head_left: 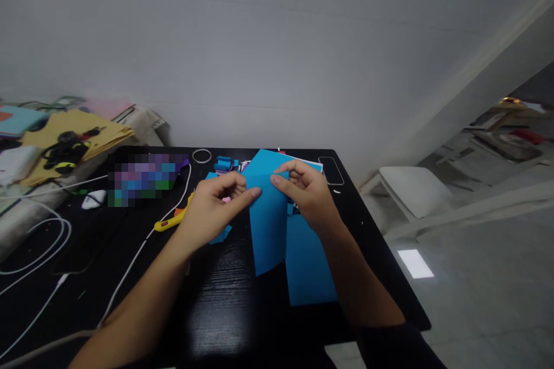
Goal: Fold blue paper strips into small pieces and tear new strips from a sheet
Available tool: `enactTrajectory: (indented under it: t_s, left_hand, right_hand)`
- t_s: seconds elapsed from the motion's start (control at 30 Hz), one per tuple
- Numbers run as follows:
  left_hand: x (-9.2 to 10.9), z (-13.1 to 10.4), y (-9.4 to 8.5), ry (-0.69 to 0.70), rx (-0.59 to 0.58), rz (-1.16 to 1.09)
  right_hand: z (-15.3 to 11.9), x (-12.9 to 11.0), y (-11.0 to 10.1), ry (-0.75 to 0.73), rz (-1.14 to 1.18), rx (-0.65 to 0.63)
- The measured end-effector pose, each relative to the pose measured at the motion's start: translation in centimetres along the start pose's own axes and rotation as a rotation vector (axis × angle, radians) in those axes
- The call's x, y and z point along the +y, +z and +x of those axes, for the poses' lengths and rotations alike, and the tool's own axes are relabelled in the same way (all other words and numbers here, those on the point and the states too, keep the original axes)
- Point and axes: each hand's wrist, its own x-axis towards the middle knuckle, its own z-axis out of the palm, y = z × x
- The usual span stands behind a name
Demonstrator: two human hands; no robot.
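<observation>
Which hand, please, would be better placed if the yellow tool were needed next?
Probably the left hand: it is close to the yellow tool, while the right hand is farther away. Both, though, hold the blue sheet.

Above the table (pixel 234 305), we hold one sheet (pixel 268 230) between our left hand (pixel 216 202) and right hand (pixel 308 191); a second sheet (pixel 309 271) lies on the table, to its right. A glue gun (pixel 168 223) lies left of our hands, a paper stack (pixel 104 137) farther left, the wall (pixel 281 69) behind, a stool (pixel 407 187) beyond the table's right edge.
</observation>
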Motion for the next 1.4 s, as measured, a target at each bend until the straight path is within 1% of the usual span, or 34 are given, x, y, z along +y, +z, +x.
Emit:
enactTrajectory:
  t_s: [0.1, 0.17, 0.33, 0.47, 0.6, 0.7, 0.9, 0.97, 1.13, 1.27, 1.4]
  left_hand:
    - [-0.1, 0.0, 0.2, 0.009, 0.007, 0.008]
    - [-0.1, 0.0, 0.2, 0.026, 0.004, 0.02]
    - [-0.1, -0.1, 0.4, 0.054, -0.006, 0.023]
    - [-0.3, -0.1, 0.4, 0.046, 0.01, 0.034]
    - [-0.4, -0.1, 0.3, 0.05, 0.018, 0.029]
    - [-0.4, -0.2, 0.3, 0.053, 0.029, 0.03]
    - [-0.3, -0.2, 0.4, 0.059, 0.022, 0.036]
    - [-0.2, -0.3, 0.5, 0.064, 0.013, 0.038]
    - [-0.2, -0.4, 0.1, 0.089, -0.02, 0.045]
    - [-0.3, -0.2, -0.9, 0.129, 0.017, 0.005]
    - [-0.7, 0.1, -1.8, 0.265, 0.026, 0.03]
  right_hand:
    - [-0.2, 0.2, 0.3, 0.006, 0.03, -0.007]
    - [-0.3, 0.3, 0.6, -0.021, 0.036, -0.011]
    - [-0.4, 0.5, 0.8, -0.075, -0.087, 0.039]
    - [-0.5, 0.4, 0.7, -0.063, -0.121, 0.084]
    - [-0.5, 0.3, 0.7, -0.033, -0.113, 0.081]
    - [-0.4, 0.3, 0.7, -0.037, -0.124, 0.079]
    - [-0.4, 0.3, 0.8, -0.134, -0.195, 0.101]
    - [-0.3, 0.2, 0.9, -0.144, -0.203, 0.099]
    - [-0.4, 0.0, 0.8, -0.106, -0.152, 0.08]
    - [-0.4, -0.3, 0.8, -0.033, -0.087, 0.046]
    - [-0.4, -0.4, 0.8, 0.017, -0.059, 0.002]
